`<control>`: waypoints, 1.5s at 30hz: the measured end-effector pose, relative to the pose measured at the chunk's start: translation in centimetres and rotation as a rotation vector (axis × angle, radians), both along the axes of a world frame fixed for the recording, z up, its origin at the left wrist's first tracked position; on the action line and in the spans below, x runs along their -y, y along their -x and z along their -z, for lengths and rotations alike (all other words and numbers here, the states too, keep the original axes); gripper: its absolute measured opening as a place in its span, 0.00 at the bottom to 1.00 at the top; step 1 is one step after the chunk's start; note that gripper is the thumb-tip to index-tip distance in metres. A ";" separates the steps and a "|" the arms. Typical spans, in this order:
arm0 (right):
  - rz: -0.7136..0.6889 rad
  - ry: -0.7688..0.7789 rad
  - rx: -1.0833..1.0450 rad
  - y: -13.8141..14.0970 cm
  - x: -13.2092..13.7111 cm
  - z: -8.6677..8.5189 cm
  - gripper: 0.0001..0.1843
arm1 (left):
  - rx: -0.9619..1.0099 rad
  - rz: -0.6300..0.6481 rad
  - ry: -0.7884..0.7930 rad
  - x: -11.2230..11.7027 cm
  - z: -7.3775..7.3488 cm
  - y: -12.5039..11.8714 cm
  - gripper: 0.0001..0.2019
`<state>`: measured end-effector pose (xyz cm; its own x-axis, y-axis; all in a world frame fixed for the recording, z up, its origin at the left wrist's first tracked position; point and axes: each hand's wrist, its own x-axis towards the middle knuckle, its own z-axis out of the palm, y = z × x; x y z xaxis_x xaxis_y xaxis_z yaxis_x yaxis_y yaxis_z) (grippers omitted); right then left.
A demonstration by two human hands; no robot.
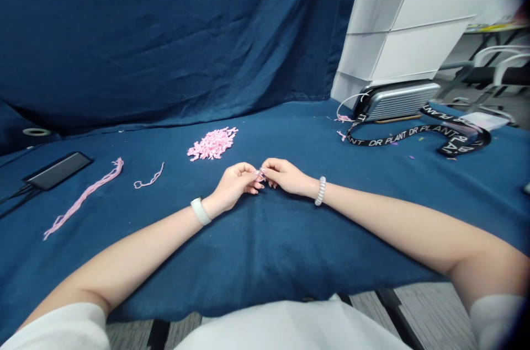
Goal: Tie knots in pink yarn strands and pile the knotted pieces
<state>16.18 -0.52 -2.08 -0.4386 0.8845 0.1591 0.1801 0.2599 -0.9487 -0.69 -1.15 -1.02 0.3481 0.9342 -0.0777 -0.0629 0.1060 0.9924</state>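
My left hand (240, 184) and my right hand (285, 175) meet over the middle of the blue cloth, fingertips nearly touching. Both are closed in a pinch on a small piece of pink yarn (260, 175), mostly hidden by the fingers. Beyond my left hand lies a heap of short pink knotted yarn pieces (212, 144). A loose curled pink strand (149, 178) rests to the left of that hand. Farther left, a long bundle of pink yarn (85, 197) stretches diagonally over the cloth.
A dark flat device with cables (58, 170) sits at the far left. At the back right are a ridged silver case (403, 100) and a black lettered lanyard (397, 137), with small scraps around them. The blue cloth (248, 250) covers the table, whose front edge is close to my body.
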 end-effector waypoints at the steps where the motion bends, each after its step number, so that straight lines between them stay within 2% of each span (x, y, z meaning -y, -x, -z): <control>1: 0.009 -0.005 0.004 0.0 0.1 -0.1 0.09 | 0.011 -0.003 0.016 0.0 0.0 0.0 0.07; 9: 0.118 -0.146 0.102 0.0 0.4 -0.3 0.09 | 0.053 -0.021 0.056 -0.2 -0.1 0.1 0.08; 15: 0.229 -0.421 0.198 0.1 0.6 -0.3 0.09 | 0.065 -0.037 0.070 -0.2 -0.3 0.1 0.09; 19: 0.252 -0.567 0.227 0.2 0.6 -0.2 0.09 | 0.058 -0.052 0.074 -0.2 -0.2 0.1 0.09; 33: 0.113 -0.876 0.374 0.1 0.5 0.1 0.10 | 0.100 -0.029 0.075 -0.5 0.2 0.2 0.07; 38: 0.076 -0.977 0.524 -0.1 0.5 0.0 0.15 | 0.115 -0.011 0.072 -0.6 0.3 0.2 0.07; 42: 0.034 -1.040 0.624 -0.4 0.8 -0.3 0.16 | 0.088 -0.052 0.065 -0.7 0.4 0.1 0.07; 45: -0.002 -1.045 0.623 -0.6 1.1 -0.4 0.14 | 0.064 -0.091 0.061 -0.7 0.5 0.0 0.05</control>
